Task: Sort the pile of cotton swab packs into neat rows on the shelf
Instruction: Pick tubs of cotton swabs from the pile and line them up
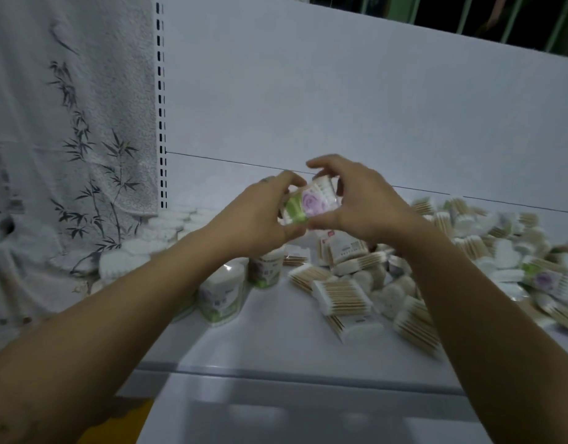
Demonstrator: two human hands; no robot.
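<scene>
Above the shelf (276,318), left hand (260,216) and right hand (362,203) raised, both gripping one swab pack (311,201)

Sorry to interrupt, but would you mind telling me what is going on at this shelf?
A person's left hand and right hand grip one flower-labelled cotton swab pack between them above the white shelf. A jumbled pile of packs lies to the right, and a few upright packs stand near the left forearm.
</scene>
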